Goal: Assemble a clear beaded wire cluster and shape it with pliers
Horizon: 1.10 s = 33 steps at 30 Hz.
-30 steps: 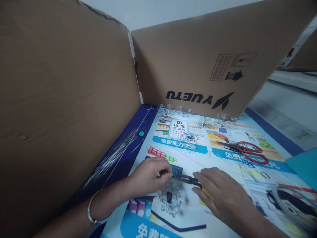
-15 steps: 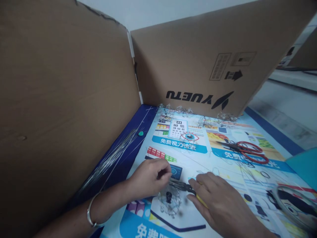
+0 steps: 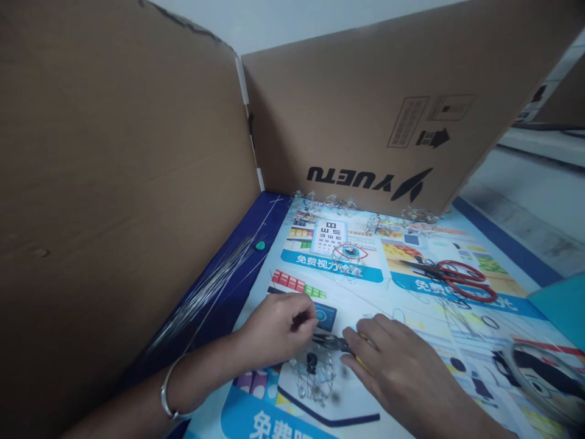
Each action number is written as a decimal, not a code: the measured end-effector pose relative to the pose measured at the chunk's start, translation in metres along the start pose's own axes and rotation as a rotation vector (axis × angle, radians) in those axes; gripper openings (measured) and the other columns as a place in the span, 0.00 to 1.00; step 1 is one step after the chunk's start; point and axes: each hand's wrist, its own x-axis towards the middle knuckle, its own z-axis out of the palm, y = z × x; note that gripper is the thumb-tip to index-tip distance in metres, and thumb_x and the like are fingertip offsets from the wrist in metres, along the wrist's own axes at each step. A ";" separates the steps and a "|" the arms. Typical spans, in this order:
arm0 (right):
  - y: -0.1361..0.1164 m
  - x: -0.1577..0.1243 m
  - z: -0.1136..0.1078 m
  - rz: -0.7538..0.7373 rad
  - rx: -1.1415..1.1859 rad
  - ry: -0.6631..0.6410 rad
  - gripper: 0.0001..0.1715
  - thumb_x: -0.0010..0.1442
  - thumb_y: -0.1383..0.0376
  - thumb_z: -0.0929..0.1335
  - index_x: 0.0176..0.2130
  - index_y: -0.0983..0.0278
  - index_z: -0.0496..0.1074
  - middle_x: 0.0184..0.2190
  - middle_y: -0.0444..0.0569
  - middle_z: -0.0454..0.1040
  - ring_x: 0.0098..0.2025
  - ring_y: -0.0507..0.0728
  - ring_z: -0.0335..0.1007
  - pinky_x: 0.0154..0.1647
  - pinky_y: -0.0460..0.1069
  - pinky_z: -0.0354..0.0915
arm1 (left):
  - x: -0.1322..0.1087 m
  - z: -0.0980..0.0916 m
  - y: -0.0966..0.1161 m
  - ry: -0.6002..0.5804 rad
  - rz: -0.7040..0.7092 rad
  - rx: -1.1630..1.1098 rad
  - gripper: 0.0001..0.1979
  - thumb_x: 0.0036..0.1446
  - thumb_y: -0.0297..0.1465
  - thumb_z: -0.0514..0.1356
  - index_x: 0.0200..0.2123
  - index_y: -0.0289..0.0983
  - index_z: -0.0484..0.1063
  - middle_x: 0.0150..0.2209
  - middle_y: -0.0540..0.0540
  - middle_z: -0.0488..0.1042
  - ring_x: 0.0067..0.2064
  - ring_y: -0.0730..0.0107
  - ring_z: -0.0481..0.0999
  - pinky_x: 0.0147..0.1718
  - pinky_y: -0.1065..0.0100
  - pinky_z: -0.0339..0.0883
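Note:
My right hand (image 3: 393,360) is closed around the yellow handles of a pair of pliers (image 3: 331,342), whose dark jaws point left. Those jaws reach up to the fingertips of my left hand (image 3: 283,326). The left fingers are pinched together on a thin wire, of which only a short bit shows. Just below the jaws is a small openwork wire piece (image 3: 315,372), with a dark spot in its middle. Whether the jaws grip the wire is hidden by my left fingers.
Red-handled scissors (image 3: 457,277) lie to the right, near a roll of clear tape (image 3: 539,384). A bundle of straight wires (image 3: 205,292) rests along the left cardboard wall (image 3: 128,152). Several wire pieces (image 3: 333,201) line the foot of the back cardboard (image 3: 356,116).
My right hand has shifted slightly left and up along with the pliers. My left hand has barely moved.

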 end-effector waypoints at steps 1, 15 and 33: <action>0.000 0.001 0.000 -0.005 -0.008 0.000 0.11 0.63 0.63 0.59 0.36 0.62 0.68 0.27 0.47 0.68 0.30 0.56 0.63 0.32 0.51 0.57 | 0.000 0.000 0.000 0.003 0.001 0.001 0.05 0.49 0.23 0.54 0.25 0.35 0.67 0.21 0.53 0.68 0.24 0.77 0.65 0.23 0.75 0.58; -0.001 -0.001 0.001 -0.052 -0.077 0.037 0.09 0.62 0.64 0.60 0.36 0.63 0.67 0.26 0.47 0.68 0.29 0.57 0.62 0.30 0.51 0.55 | -0.002 0.003 -0.001 -0.004 0.003 0.029 0.05 0.48 0.21 0.53 0.24 0.35 0.65 0.21 0.53 0.67 0.24 0.77 0.65 0.23 0.75 0.56; -0.002 0.002 -0.003 -0.001 0.004 -0.045 0.04 0.59 0.65 0.63 0.31 0.62 0.65 0.25 0.46 0.68 0.29 0.55 0.62 0.31 0.50 0.55 | -0.004 0.004 -0.003 -0.016 0.108 0.073 0.05 0.50 0.21 0.53 0.26 0.35 0.65 0.23 0.52 0.67 0.26 0.76 0.66 0.25 0.75 0.58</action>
